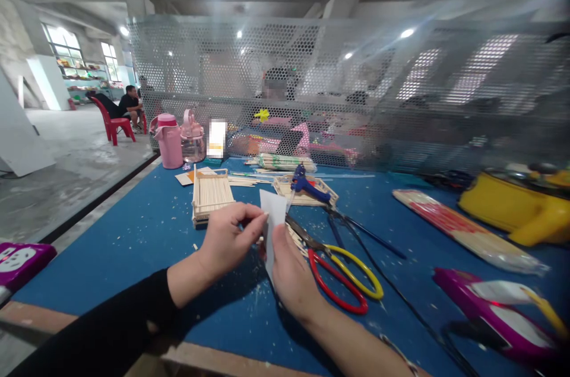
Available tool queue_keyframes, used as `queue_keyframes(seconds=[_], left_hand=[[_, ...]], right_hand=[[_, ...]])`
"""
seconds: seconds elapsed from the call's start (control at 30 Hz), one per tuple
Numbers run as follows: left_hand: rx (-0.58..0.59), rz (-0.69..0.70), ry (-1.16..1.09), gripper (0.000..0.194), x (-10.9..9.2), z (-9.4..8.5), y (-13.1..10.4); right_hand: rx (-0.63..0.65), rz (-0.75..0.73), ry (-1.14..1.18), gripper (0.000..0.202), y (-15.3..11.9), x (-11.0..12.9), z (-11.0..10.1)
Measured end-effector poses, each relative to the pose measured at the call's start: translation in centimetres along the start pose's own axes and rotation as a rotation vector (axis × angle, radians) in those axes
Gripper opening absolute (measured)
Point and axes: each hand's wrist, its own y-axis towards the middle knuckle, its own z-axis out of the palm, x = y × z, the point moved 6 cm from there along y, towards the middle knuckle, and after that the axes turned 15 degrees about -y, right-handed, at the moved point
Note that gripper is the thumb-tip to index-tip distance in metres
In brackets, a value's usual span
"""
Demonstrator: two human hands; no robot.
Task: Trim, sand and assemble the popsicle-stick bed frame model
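A white piece of card [274, 216] stands tilted between my hands above the blue table. My right hand [291, 273] is wrapped round its right side and lower part. On the other side, my left hand [231, 237] is in a pinch at the card's left edge; anything small between the fingertips is too tiny to make out. Behind my left hand sits a small frame of wooden sticks [212, 193]. Just beyond the card, a blue glue gun [307, 184] rests on another stick piece [285, 187]. Scissors with red and yellow handles [341, 282] lie right of my right hand.
A pink flask [170, 142], a clear jug [193, 142] and a bundle of sticks [285, 161] stand or lie before a perforated metal screen [249, 80]. At right are a bagged stick pack [463, 228], a yellow object [512, 205], a purple device [499, 311] and a black cable [392, 285].
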Motion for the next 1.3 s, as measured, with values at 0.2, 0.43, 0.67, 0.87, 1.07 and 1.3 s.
queue_keyframes(seconds=[0.2, 0.43, 0.67, 0.87, 1.07, 1.3], left_hand=[[-0.004, -0.062, -0.019, 0.016, 0.3, -0.2, 0.2], [0.028, -0.081, -0.039, 0.015, 0.6, 0.0, 0.3], [0.064, -0.016, -0.044, 0.015, -0.1, 0.2, 0.2], [0.112, 0.026, -0.028, 0.015, -0.5, 0.5, 0.1], [0.113, 0.069, -0.007, 0.014, -0.7, 0.2, 0.1], [0.061, -0.273, -0.291, 0.018, 1.5, 0.8, 0.2]], right_hand=[[0.017, 0.004, -0.024, 0.083, -0.2, 0.7, 0.2], [0.008, -0.007, -0.083, 0.08, -0.2, 0.8, -0.2], [0.063, -0.05, 0.075, 0.072, 0.0, 0.9, 0.1], [0.083, -0.062, 0.144, 0.069, 0.0, 0.7, 0.2], [0.056, -0.062, 0.058, 0.074, -0.2, 0.8, 0.2], [-0.013, -0.03, -0.057, 0.073, 0.4, 0.5, -0.8]])
